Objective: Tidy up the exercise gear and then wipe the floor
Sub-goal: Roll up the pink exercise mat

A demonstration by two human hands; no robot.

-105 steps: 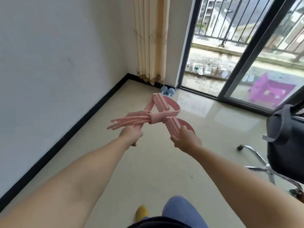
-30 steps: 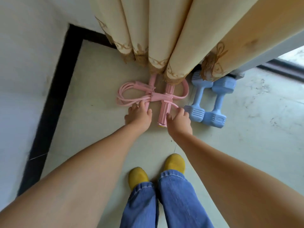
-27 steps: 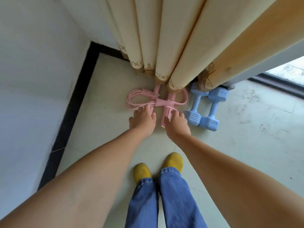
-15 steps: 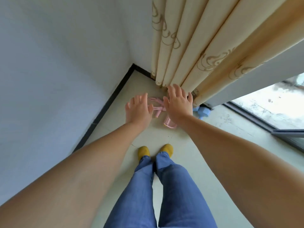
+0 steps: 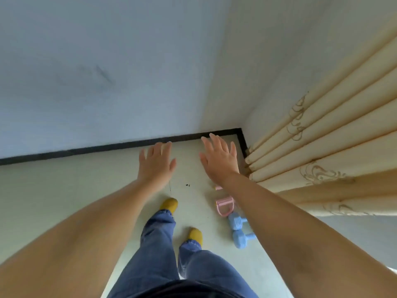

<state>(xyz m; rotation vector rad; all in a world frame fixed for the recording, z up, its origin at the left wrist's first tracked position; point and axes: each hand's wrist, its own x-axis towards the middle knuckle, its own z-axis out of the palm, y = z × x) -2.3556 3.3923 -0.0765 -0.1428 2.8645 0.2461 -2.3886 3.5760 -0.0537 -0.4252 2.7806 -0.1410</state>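
Observation:
The pink pull-rope exerciser [image 5: 224, 206] lies on the pale floor beside the curtain, partly hidden under my right forearm. Two blue dumbbells [image 5: 239, 230] lie just below it in the view, side by side. My left hand [image 5: 156, 165] and my right hand [image 5: 219, 157] are both raised in the air with fingers spread and straight, holding nothing, well above the gear and apart from it.
A white wall with a black skirting [image 5: 103, 148] runs across the view and turns at the corner. A cream curtain [image 5: 318, 151] hangs at the right, down to the floor. My yellow slippers [image 5: 170, 205] and jeans stand left of the gear.
Both hands have let go of the pink exerciser, which now lies on the floor next to the dumbbells. The hands have risen and spread, and my view has turned left towards the wall.

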